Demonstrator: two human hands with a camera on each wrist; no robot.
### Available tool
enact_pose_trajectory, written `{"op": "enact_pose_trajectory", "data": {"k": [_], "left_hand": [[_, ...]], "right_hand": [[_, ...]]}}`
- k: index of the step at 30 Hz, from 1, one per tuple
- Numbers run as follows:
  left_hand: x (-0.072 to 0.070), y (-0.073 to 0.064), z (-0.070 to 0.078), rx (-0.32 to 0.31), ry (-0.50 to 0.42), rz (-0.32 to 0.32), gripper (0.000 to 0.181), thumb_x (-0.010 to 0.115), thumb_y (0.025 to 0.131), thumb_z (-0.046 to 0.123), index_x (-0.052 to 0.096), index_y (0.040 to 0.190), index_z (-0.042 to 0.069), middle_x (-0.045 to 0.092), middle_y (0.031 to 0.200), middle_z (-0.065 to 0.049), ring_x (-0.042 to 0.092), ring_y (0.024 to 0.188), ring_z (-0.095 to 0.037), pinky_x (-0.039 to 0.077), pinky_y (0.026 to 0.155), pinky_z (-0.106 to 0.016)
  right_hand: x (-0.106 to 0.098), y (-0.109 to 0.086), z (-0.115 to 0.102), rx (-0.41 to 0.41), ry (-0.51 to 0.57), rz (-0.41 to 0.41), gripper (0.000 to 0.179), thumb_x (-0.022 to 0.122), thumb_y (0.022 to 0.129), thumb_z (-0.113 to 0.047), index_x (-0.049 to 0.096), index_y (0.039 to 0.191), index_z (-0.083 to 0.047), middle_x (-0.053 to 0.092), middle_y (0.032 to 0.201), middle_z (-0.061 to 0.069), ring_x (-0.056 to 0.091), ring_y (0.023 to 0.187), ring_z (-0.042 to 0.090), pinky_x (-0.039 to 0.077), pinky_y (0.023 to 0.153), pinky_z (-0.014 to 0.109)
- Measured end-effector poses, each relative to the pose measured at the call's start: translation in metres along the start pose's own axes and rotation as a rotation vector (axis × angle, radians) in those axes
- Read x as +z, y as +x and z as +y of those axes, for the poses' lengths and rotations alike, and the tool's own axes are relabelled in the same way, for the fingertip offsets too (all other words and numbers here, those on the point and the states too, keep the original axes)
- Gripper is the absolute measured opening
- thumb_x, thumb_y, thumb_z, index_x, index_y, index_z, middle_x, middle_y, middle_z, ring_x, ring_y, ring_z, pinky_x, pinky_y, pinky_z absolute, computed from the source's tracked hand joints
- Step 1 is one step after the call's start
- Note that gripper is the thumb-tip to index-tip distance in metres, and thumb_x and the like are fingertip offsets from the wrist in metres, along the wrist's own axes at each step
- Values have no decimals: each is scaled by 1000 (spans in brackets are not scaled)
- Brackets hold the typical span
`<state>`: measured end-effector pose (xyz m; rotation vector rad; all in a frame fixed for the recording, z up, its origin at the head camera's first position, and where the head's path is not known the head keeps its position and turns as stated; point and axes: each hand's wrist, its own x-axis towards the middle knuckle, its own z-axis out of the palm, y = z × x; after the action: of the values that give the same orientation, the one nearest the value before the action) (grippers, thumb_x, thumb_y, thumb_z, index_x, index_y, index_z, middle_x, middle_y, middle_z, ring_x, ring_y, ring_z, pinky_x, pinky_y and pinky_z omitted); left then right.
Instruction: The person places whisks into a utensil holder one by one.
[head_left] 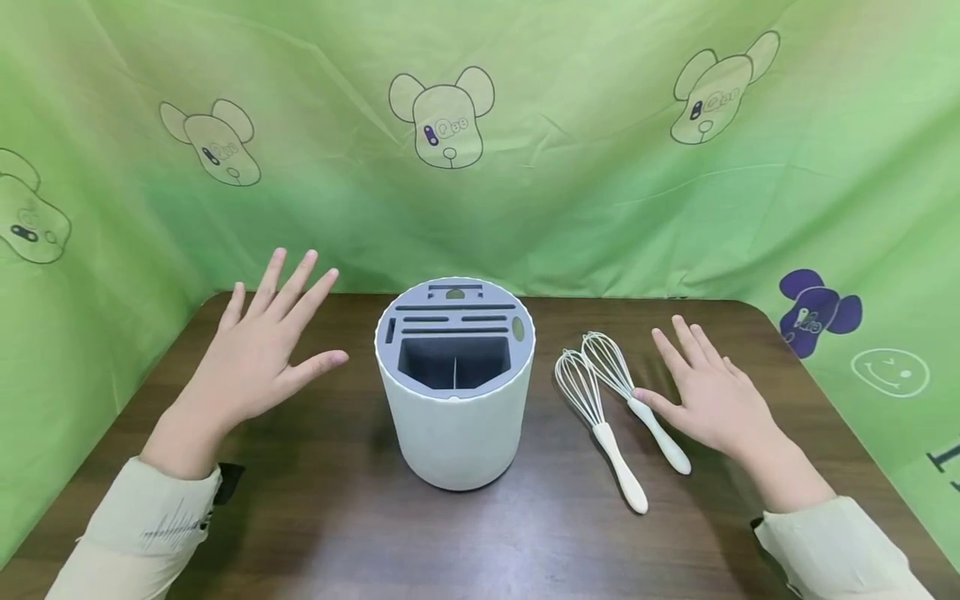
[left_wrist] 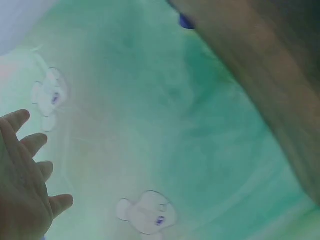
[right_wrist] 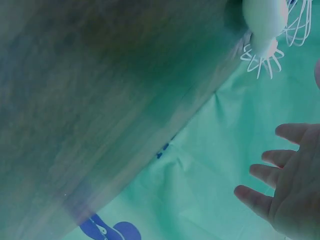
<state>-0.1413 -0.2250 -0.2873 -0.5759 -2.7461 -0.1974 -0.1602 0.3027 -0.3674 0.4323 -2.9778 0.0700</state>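
In the head view my left hand (head_left: 258, 358) is held out with fingers spread, left of a round white utensil holder (head_left: 459, 437) and holding nothing. The holder stands upright, its grey top cut with slots and a divided square opening. Two white whisks lie to its right: a nearer whisk (head_left: 619, 467) and a farther whisk (head_left: 660, 437), side by side with handles toward me. My right hand (head_left: 712, 400) has its fingers extended beside them, its thumb overlapping the farther whisk's handle. The left wrist view shows the left hand (left_wrist: 22, 185) with fingers apart; the right hand (right_wrist: 295, 185) looks alike in its view.
A dark brown wooden table (head_left: 322, 517) carries everything. Behind it and at both sides hangs a green cloth (head_left: 570, 208) printed with cartoon bear heads.
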Motion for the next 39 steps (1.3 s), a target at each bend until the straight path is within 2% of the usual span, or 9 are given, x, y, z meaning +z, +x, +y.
{"op": "enact_pose_trajectory", "data": {"k": [6, 13, 20, 23, 32, 39], "left_hand": [[-9, 1, 17, 71, 1, -3, 93, 60, 90, 63, 9, 161, 31, 3, 169, 9, -6, 157, -20, 18, 116, -71], [-13, 1, 32, 146, 1, 3, 101, 63, 85, 65, 6, 161, 31, 6, 168, 11, -1, 157, -19, 24, 115, -69], [-12, 3, 43, 218, -20, 51, 104, 66, 81, 69, 14, 161, 27, 19, 167, 7, 10, 156, -22, 31, 112, -68], [-11, 3, 48, 237, -21, 58, 103, 65, 81, 70, 17, 160, 27, 21, 167, 6, 11, 156, -21, 32, 112, -67], [-7, 3, 63, 321, -34, 84, 95, 59, 84, 72, 28, 158, 22, 28, 165, 4, 18, 155, -24, 38, 111, -61], [-2, 6, 66, 335, -60, 88, 93, 58, 86, 71, 29, 158, 19, 29, 164, 3, 20, 154, -24, 39, 113, -56]], "right_hand": [[1, -5, -5, -27, -6, -20, 92, 51, 94, -64, 21, 158, -4, 9, 166, 21, 17, 150, 46, 34, 103, 74], [6, -10, -11, -47, 16, -55, 88, 53, 94, -63, 22, 159, -12, 17, 165, 19, 20, 149, 47, 36, 100, 75], [6, -8, -15, -53, 4, -64, 86, 57, 91, -63, 37, 153, -7, 31, 159, 22, 29, 144, 49, 47, 87, 70], [6, -7, -15, -61, -1, -72, 85, 59, 90, -63, 41, 151, -6, 36, 156, 23, 33, 140, 51, 49, 84, 68], [9, -6, -14, -77, 32, -101, 82, 62, 89, -62, 48, 145, -5, 47, 148, 22, 43, 132, 47, 52, 80, 66], [11, -4, -13, -92, 83, -101, 76, 67, 87, -57, 54, 140, -5, 56, 136, 21, 51, 122, 44, 52, 85, 62]]}}
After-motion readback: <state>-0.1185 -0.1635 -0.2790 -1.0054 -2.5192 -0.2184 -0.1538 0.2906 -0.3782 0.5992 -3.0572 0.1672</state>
